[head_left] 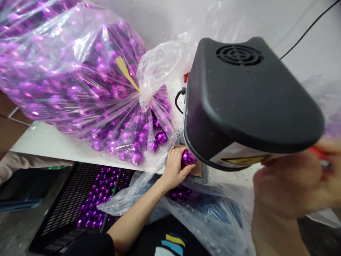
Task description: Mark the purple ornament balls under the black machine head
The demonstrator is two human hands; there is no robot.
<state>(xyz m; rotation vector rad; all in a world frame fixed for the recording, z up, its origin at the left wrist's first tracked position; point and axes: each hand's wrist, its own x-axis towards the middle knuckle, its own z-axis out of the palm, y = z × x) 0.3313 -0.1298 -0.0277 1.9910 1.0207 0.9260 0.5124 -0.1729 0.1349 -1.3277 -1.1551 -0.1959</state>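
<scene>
My left hand (176, 165) pinches a shiny purple ball (188, 157) between thumb and fingers. It holds the ball over a brown pad (197, 169) on a grey metal base, close under the front of a black machine head (255, 96). My right hand (290, 181) is closed in a fist by the machine's right side, blurred. A red handle (318, 153) shows at its fingers, mostly hidden by them. Loose purple balls (161, 137) lie at the mouth of a clear bag, just beyond my left hand.
A large clear bag (80, 71) of purple balls, tied with a yellow strip (126, 73), covers the left of the white table (50, 140). Below stands a black crate (61, 202) with more balls. Clear plastic (213, 209) drapes over my lap, with balls inside. A black cable (306, 32) runs behind.
</scene>
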